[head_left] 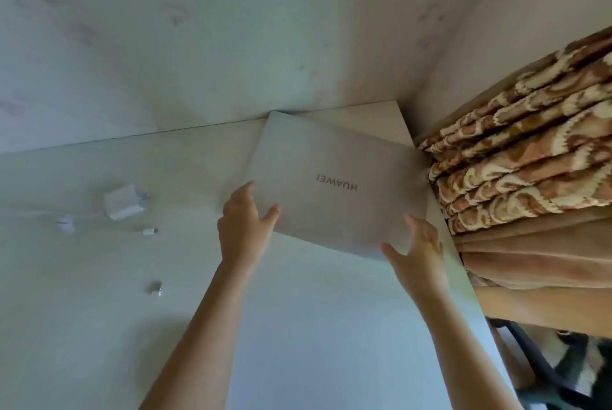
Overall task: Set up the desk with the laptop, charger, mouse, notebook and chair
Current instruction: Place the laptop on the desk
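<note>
A closed silver laptop point(334, 177) with its logo upside down to me lies skewed at the far right corner of the pale desk point(165, 277). My left hand point(243, 224) grips its near left corner, thumb on the lid. At the near right corner my right hand point(415, 247) holds the edge, thumb and fingers spread around it. A white charger brick point(124, 201) lies on the left of the desk with its white cable point(66, 222) and a plug end point(149, 231) beside it. A small white connector point(155, 287) lies nearer me.
Pale walls point(198, 45) meet behind the desk's far corner. To the right of the desk hangs a brown and cream patterned blanket point(516, 158). Black chair legs point(536, 366) show at the lower right, beyond the desk's right edge.
</note>
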